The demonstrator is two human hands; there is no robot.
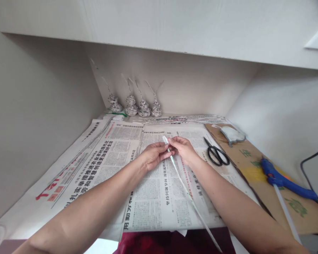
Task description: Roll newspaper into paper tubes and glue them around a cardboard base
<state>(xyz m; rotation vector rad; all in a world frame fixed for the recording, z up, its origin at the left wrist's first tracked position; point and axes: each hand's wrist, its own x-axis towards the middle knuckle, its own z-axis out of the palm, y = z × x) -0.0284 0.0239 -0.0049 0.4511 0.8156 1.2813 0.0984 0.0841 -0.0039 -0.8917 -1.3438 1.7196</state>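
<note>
A long, thin rolled paper strip point(187, 190) runs from my fingers down over the newspaper and past the front edge. Its upper end looks flattened and slightly wider. My left hand point(157, 154) pinches the strip just below that end, thumb and fingers closed. Close against it, my right hand point(180, 146) grips the same end between thumb and forefinger. Both hands meet above the middle of the newspaper point(151, 197). To the right of my right hand lie black-handled scissors point(217, 155), blades pointing away to the upper left.
Several woven gourd-shaped paper pieces point(143, 107) stand along the back wall. Beside them lies a bundle of paper sticks point(185, 120). On the right, cardboard point(250, 155) bears a blue glue gun point(283, 181) and a whitish cloth-like piece point(232, 134). A shelf point(159, 28) overhangs the back.
</note>
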